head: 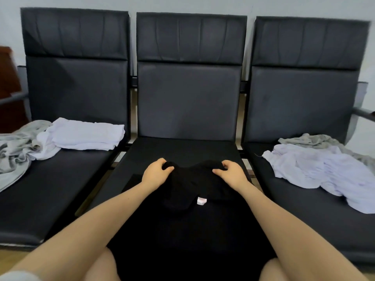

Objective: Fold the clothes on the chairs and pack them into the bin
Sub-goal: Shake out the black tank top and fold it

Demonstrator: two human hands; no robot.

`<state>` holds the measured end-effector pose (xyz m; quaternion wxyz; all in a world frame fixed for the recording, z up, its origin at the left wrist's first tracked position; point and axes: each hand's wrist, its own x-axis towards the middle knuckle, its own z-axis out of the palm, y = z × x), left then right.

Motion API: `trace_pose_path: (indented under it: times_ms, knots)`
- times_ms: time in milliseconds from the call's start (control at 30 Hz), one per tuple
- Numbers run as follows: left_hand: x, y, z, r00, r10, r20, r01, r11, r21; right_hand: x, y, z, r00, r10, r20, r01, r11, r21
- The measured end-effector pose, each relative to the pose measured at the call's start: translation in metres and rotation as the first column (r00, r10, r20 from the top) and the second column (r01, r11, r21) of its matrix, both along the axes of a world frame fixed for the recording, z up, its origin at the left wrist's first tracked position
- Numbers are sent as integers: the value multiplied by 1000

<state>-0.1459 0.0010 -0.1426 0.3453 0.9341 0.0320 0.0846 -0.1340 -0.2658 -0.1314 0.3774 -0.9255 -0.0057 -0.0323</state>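
A black garment (190, 209) with a small white label (201, 200) lies on the seat of the middle chair (188, 102) and hangs over its front edge. My left hand (157, 171) and my right hand (230, 171) each pinch a bunched far corner of it, a little above the seat. On the left chair's seat lie a folded white garment (87, 134) and a crumpled grey one (14, 151). The right chair's seat holds a crumpled white garment (324, 173) with a grey one (316, 139) behind it. No bin is in view.
Three dark padded chairs stand side by side against a pale wall, with the left chair (75, 82) and right chair (304, 88) flanking the middle one. A brown wooden piece (8, 88) stands at the far left. My bare knees (101, 268) show at the bottom edge.
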Motion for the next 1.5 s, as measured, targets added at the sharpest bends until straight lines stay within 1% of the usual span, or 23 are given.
trace_pose_path:
  times_ms: [33, 67, 133, 233, 333, 500, 600, 700, 733, 800, 867, 933, 1033, 1100, 1200, 1300, 1400, 1500]
  knots:
    - [5, 4, 4, 1000, 1, -3, -1, 1000, 14, 4, -4, 6, 1000, -7, 21, 5, 998, 59]
    - [11, 8, 9, 1000, -4, -3, 4, 999, 35, 10, -9, 13, 1000, -12, 28, 10, 997, 78]
    - [24, 18, 20, 1000, -15, 25, 13, 998, 65, 21, -18, 26, 1000, 6, 7, -6, 998, 62]
    - [47, 29, 36, 992, -8, 124, -11, 989, 148, 48, -27, 40, 1000, 27, -13, -27, 999, 20]
    - [75, 36, 47, 976, -8, 218, -45, 970, 239, 78, -24, 48, 1000, -19, 10, 20, 996, -91]
    - [137, 51, 51, 963, -21, 268, -77, 934, 350, 134, 1, 48, 994, -1, 108, 32, 957, -289]
    - [176, 62, 39, 955, 15, 297, -146, 893, 425, 170, 14, 32, 993, -18, 119, 64, 917, -393]
    - [198, 69, 19, 965, 66, 252, -193, 830, 523, 190, 20, 9, 995, -95, 41, 103, 884, -456]
    - [202, 69, 12, 972, 93, 216, -198, 821, 535, 193, 21, 2, 993, -119, 28, 118, 879, -461]
    - [204, 67, 1, 978, 165, 131, -209, 830, 518, 195, 24, -5, 986, -156, 56, 163, 864, -476]
    - [200, 62, -2, 975, 216, 60, -217, 846, 487, 194, 27, -4, 981, -172, 88, 193, 855, -482]
    - [191, 53, 4, 974, 222, 47, -219, 866, 450, 187, 29, 5, 976, -183, 118, 217, 862, -458]
    - [165, 39, 21, 985, 154, 79, -173, 897, 406, 160, 32, 21, 960, -192, 206, 257, 895, -363]
    - [139, 27, 30, 990, 112, 86, -136, 927, 350, 132, 34, 28, 952, -183, 245, 254, 920, -299]
    - [89, 9, 36, 996, 78, 41, -86, 964, 253, 83, 36, 31, 962, -185, 202, 232, 942, -243]
    - [32, -6, 34, 1000, -21, 21, 16, 979, 204, 35, 37, 30, 963, -183, 198, 213, 967, -142]
    - [-16, -14, 28, 985, -169, -34, 173, 959, 224, -1, 36, 27, 979, -131, 155, 144, 986, -79]
    - [-48, -16, 25, 962, -259, -90, 274, 923, 270, -27, 34, 28, 993, -57, 102, 62, 997, -39]
